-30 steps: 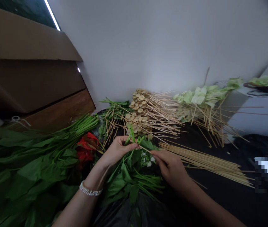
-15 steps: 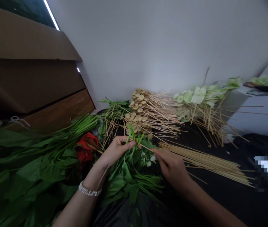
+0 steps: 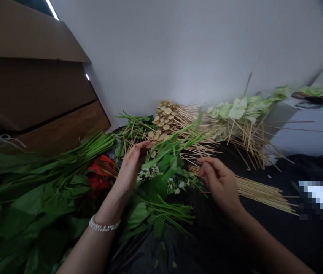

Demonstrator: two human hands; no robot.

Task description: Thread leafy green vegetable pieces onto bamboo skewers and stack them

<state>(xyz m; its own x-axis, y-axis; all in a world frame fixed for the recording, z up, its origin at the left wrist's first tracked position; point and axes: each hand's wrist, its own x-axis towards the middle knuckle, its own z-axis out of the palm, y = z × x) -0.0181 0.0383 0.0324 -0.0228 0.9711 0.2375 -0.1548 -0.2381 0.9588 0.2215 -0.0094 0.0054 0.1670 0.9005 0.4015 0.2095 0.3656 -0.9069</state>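
Note:
My left hand, with a beaded bracelet on its wrist, is open at the left edge of a bunch of leafy greens. These greens lie between my hands, their stems blurred and pointing up to the right. On the right, my right hand has its thumb and forefinger pressed together; what they pinch is too blurred to make out. Below the greens is a bundle of cut stems and leaves on black plastic. Long bare skewers lie behind and beside my right hand.
Skewered round pale slices are stacked by the wall, with skewered pale green leaves to their right. Large leafy greens and a red wrapping spread at the left, before a cardboard box.
My hands have moved apart, and my left fingers have let go of the green stems. The greens between them now stretch up to the right. The view has shifted slightly.

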